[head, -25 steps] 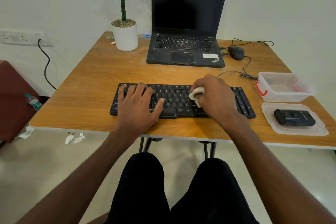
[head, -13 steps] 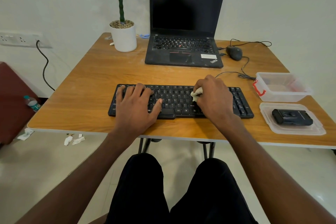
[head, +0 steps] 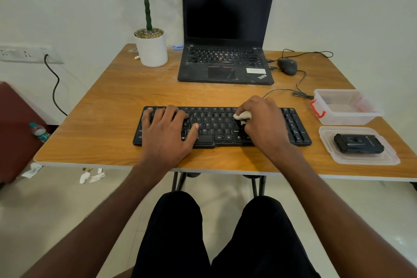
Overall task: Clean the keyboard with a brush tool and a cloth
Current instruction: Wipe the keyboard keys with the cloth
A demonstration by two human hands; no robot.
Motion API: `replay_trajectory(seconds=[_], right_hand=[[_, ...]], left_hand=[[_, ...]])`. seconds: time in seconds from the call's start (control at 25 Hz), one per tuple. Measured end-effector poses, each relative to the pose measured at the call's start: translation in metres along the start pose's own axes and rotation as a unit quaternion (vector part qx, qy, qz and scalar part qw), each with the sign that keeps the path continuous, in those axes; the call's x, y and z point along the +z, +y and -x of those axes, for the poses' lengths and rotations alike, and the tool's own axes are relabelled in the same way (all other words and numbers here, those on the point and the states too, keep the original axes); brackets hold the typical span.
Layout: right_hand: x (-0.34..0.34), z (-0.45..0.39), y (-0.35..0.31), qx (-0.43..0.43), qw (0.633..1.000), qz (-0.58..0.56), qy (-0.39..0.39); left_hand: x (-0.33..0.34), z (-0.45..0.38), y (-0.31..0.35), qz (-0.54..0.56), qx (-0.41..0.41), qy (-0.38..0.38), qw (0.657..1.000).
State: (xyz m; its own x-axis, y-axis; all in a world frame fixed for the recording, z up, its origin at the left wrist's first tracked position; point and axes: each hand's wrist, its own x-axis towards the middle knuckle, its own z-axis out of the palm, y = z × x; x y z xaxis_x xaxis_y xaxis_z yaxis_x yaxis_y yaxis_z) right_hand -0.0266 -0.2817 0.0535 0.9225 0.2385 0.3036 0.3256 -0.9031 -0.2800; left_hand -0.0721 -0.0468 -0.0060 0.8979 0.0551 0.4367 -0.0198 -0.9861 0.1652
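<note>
On keyboard [head: 216, 124]: R hand [head: 264, 124] presses cloth [head: 242, 116] (L hand [head: 167, 133] flat).

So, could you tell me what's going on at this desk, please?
A seated person is cleaning the black keyboard on the table. The left hand lies flat on its left half, holding it down. The right hand presses a small white cloth onto the keys right of centre. No brush is visibly in use.

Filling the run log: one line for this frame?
stage: wiping keys | right hand: shut on cloth, on keyboard | left hand: flat, open, bracing keyboard | brush: not visible
</note>
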Motion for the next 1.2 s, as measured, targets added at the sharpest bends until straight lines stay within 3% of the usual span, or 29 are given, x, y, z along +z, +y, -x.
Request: replay_trajectory(seconds=[0.08,0.24,0.4,0.64,0.88,0.96,1.04,1.2], right_hand=[[0.007,0.009,-0.005,-0.063,0.997,-0.011,-0.040],[-0.001,0.002,0.012,0.009,1.000,-0.025,0.003],[0.005,0.015,0.004,-0.037,0.996,-0.080,-0.031],[-0.011,0.019,0.025,0.059,0.998,0.013,0.004],[0.001,0.011,0.014,0.016,0.996,-0.071,0.045],[0.003,0.008,0.010,-0.003,0.998,-0.061,0.015],[0.003,0.008,0.013,0.010,1.000,-0.019,-0.019],[-0.002,0.003,0.025,0.053,0.998,-0.008,0.017]], left_hand=[[0.000,0.000,0.000,0.000,0.001,0.002,1.000],[-0.001,0.000,0.001,-0.004,-0.004,0.001,1.000],[-0.001,0.001,0.000,0.001,-0.001,0.006,1.000],[-0.002,0.001,0.001,-0.010,-0.003,-0.004,1.000],[0.001,0.002,0.037,0.049,0.028,-0.002,0.998],[0.008,0.003,0.050,0.054,0.044,-0.024,0.997],[0.014,0.005,0.050,0.045,0.048,-0.034,0.997],[0.016,0.006,0.050,0.031,0.043,-0.028,0.998]])
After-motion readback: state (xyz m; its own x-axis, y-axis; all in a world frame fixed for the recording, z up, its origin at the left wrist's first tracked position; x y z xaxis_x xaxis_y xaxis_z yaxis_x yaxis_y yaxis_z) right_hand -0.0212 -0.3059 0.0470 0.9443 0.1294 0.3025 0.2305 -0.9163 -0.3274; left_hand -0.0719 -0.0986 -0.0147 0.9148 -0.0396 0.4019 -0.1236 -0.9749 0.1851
